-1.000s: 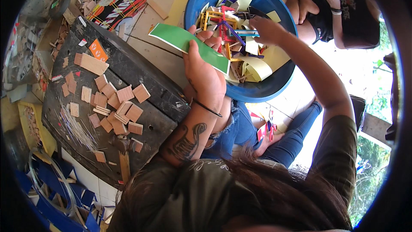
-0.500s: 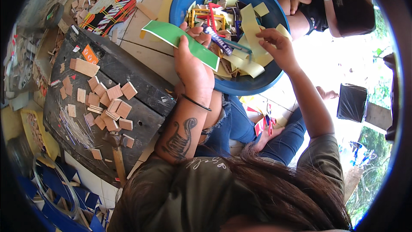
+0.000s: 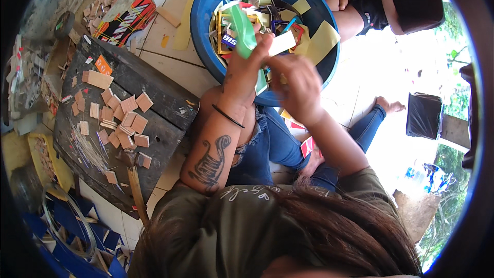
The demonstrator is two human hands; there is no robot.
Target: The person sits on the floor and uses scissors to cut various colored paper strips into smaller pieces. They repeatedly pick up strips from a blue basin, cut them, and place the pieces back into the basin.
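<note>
My left hand (image 3: 247,67) is closed on a green strip (image 3: 242,25) with a shiny, bent surface, held over the near side of a blue basin (image 3: 200,46). Close beside it, my right hand (image 3: 298,82) is smeared by motion, its fingers curled toward the strip's lower end; whether they grip anything is unclear. A pale piece (image 3: 282,44) shows just beyond the two hands. Inside the basin lie cream paper strips (image 3: 323,41), a yellow frame-like piece (image 3: 222,33) and a purple printed piece (image 3: 229,40).
On my left stands a dark wooden bench (image 3: 159,98) with small wooden blocks (image 3: 126,118), thin sticks (image 3: 92,146) and a hammer (image 3: 135,185). Blue pieces (image 3: 67,231) lie at the lower left. Another person's leg (image 3: 347,25) is beyond the basin.
My right hand has come left and nearer, from over the basin's right side to beside my left hand. The green strip has turned from lying crosswise to more upright and bent.
</note>
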